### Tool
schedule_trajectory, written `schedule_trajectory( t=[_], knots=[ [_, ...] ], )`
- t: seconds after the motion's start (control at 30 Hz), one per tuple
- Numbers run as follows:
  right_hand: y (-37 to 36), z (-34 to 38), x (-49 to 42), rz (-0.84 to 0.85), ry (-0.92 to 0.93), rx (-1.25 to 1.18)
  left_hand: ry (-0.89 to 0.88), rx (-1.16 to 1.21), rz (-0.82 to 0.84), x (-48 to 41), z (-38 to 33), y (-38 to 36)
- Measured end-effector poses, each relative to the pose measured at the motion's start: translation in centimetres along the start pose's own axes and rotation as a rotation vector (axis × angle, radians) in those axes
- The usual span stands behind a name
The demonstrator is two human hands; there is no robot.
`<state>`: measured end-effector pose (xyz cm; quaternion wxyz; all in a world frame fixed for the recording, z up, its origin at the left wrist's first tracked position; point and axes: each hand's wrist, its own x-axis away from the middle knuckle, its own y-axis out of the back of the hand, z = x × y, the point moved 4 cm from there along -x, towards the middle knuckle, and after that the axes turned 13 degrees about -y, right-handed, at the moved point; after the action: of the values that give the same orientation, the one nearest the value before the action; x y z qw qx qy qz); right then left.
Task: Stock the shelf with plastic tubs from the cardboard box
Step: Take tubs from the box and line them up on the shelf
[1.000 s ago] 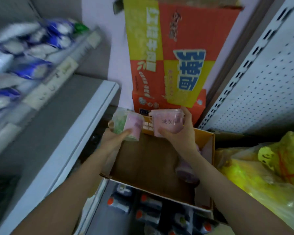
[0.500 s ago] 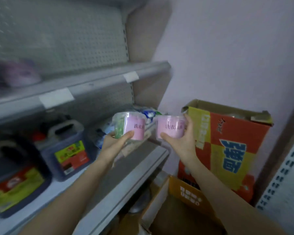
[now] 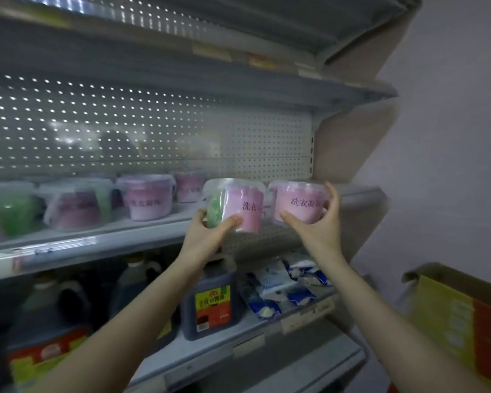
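My left hand [image 3: 207, 236] grips a clear plastic tub [image 3: 240, 205] with a pink label and green contents, held at the front edge of the middle shelf [image 3: 142, 236]. My right hand [image 3: 321, 225] grips a second pink-labelled tub [image 3: 298, 204] just to its right, at the same height. Several similar tubs [image 3: 148, 198] stand in a row on that shelf to the left. The cardboard box the tubs came from is out of sight below.
A perforated back panel [image 3: 238, 137] rises behind the shelf. The shelf below holds dark sauce jugs [image 3: 210, 302] and blue-white packets [image 3: 284, 287]. A red and yellow carton [image 3: 459, 321] stands at the right by the wall [image 3: 451, 137].
Both hands have risen with their tubs from over the open cardboard box up to the middle shelf. My view has swung up and left from the box to the shelves.
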<state>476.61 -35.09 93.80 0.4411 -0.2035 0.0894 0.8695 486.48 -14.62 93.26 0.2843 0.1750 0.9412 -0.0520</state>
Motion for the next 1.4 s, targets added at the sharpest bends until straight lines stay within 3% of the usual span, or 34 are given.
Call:
schedule_trajectory(
  t=[0.23, 0.6, 0.87, 1.03, 1.4],
  knots=[
    [-7.7, 3.0, -1.2, 0.128, 0.046, -0.006, -0.128, -0.165, -0.162, -2.7, -3.2, 5.5],
    [-18.5, 4.1, -2.0, 0.311, 0.036, 0.151, -0.204, -0.180, -0.273, -3.8, -4.6, 13.7],
    [-19.6, 1.8, -3.1, 0.399, -0.050, 0.285, -0.169, -0.221, -0.327, -3.5, -4.5, 15.7],
    [-19.6, 2.1, -3.3, 0.358, -0.026, 0.473, -0.166, -0.226, -0.310, -3.3, -4.8, 15.5],
    [-17.0, 1.9, -0.3, 0.351, 0.051, 0.414, -0.119, -0.279, -0.330, -0.5, -4.9, 15.0]
  ],
)
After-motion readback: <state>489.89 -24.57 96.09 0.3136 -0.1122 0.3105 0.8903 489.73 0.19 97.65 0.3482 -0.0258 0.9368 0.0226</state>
